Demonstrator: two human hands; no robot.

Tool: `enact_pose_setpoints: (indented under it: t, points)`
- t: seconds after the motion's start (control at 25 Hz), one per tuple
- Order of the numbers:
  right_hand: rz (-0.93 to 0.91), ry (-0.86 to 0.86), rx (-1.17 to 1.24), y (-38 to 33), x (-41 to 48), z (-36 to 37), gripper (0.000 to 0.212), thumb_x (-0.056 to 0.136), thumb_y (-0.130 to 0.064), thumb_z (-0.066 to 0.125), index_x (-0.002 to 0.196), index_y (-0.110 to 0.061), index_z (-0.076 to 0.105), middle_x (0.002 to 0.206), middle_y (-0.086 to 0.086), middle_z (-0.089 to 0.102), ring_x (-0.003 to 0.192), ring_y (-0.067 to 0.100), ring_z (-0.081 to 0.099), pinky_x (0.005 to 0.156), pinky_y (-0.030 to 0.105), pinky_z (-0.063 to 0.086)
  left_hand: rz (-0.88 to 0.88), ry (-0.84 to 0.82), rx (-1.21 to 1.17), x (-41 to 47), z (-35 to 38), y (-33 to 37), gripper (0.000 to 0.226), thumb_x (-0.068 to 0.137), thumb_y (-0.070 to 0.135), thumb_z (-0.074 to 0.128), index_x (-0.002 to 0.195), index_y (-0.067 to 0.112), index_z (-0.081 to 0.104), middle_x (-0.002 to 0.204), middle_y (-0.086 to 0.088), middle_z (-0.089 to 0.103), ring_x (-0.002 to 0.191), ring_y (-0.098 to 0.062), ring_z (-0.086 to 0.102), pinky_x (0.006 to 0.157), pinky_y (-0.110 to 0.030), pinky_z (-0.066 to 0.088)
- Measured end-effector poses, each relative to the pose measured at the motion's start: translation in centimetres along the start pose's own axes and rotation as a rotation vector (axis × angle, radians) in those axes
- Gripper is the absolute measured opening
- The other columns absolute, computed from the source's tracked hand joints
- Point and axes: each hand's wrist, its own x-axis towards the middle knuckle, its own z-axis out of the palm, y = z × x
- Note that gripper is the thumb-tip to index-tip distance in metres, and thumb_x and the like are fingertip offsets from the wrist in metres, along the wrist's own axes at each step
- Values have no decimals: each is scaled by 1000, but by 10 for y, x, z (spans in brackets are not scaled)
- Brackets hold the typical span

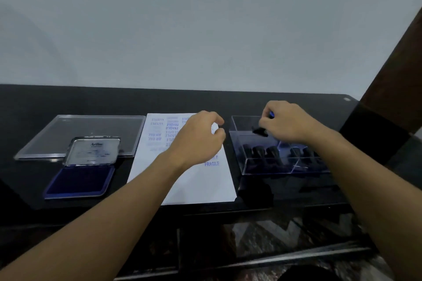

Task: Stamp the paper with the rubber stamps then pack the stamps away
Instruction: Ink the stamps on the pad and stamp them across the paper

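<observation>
Black bench (34,102) fills the whole width; the paper (201,187) lies in the middle of it, blue prints like FRAGILE all over its far half; left of that the clear lid (57,130) lies flat, with the open ink pad (80,180) overlapping its near edge; the clear box (242,125) is just right of the paper, with a row of packed stamps (259,151) standing inside. Both bare forearms reach in from below; left grip (198,137) hovers palm-down over the paper, fingers loosely curled, nothing in it; right grip (287,123) is above the box, fingers curled, pinching a black rubber stamp (260,131), tilted, over the opening.
</observation>
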Motion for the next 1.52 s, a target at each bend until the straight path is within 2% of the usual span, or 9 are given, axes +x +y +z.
enact_pose_setpoints:
  t: [0.16, 0.32, 0.56, 0.84, 1.04, 1.16, 1.24, 1.36, 1.52]
  points:
    - [69, 81, -70, 54, 17, -24, 10, 95, -29, 56, 87, -23, 54, 104, 4, 60, 86, 19, 57, 71, 36, 44, 45, -45, 3, 30, 32, 17, 28, 90, 25, 48, 115, 22, 61, 119, 8, 57, 104, -9, 53, 83, -24, 41]
    - [181, 91, -166, 97, 40, -20, 13, 92, -30, 62, 86, -21, 54, 100, 8, 63, 89, 27, 59, 77, 43, 53, 39, -136, 95, 61, 62, 17, 39, 89, 27, 48, 126, 17, 57, 132, 2, 54, 119, -15, 49, 94, -29, 42]
    - [297, 123, -247, 120, 64, 10, 12, 85, -22, 64, 90, -13, 58, 86, 6, 61, 73, 23, 57, 60, 33, 46, 46, -83, 122, 67, 85, 9, 39, 93, 26, 44, 128, 12, 55, 144, 1, 41, 133, -13, 34, 100, -23, 28]
    - [352, 128, -239, 122, 72, 18, 10, 82, -18, 66, 84, -9, 69, 75, 7, 64, 64, 23, 58, 55, 29, 44, 36, -74, 112, 66, 90, 3, 36, 94, 26, 42, 124, 15, 57, 151, 2, 34, 137, -13, 30, 106, -29, 28]
    - [300, 169, -171, 114, 62, 12, 19, 84, -21, 60, 87, -6, 70, 79, 10, 69, 71, 28, 65, 62, 36, 56, 41, -81, 85, 65, 84, 4, 37, 95, 27, 43, 128, 14, 55, 149, 3, 38, 137, -12, 31, 105, -26, 28]
    - [190, 263, -119, 89, 52, 5, 19, 85, -20, 57, 86, -6, 69, 81, 10, 72, 76, 30, 68, 69, 42, 60, 30, -43, 74, 58, 72, 3, 33, 95, 29, 42, 124, 18, 55, 131, 5, 52, 119, -12, 47, 94, -27, 37]
    - [97, 259, -54, 66, 43, 2, 16, 87, -19, 55, 81, -12, 67, 78, 4, 71, 74, 23, 67, 65, 36, 56, -7, -19, 86, 50, 62, -1, 30, 94, 29, 42, 117, 19, 58, 122, 5, 59, 111, -15, 54, 90, -32, 45]
    - [-40, 162, 7, 31, 25, 10, 16, 89, -21, 55, 80, -20, 68, 79, -5, 70, 75, 14, 65, 66, 29, 50, -73, -20, 135, 34, 50, -9, 35, 96, 31, 44, 128, 21, 54, 135, 4, 54, 122, -17, 50, 96, -32, 40]
    - [-145, -70, -10, 7, 9, 32, 22, 90, -21, 55, 84, -22, 76, 85, -7, 73, 79, 13, 68, 70, 28, 57, -126, -30, 171, 6, 44, -24, 35, 95, 32, 48, 129, 22, 54, 135, 4, 54, 122, -17, 49, 99, -34, 40]
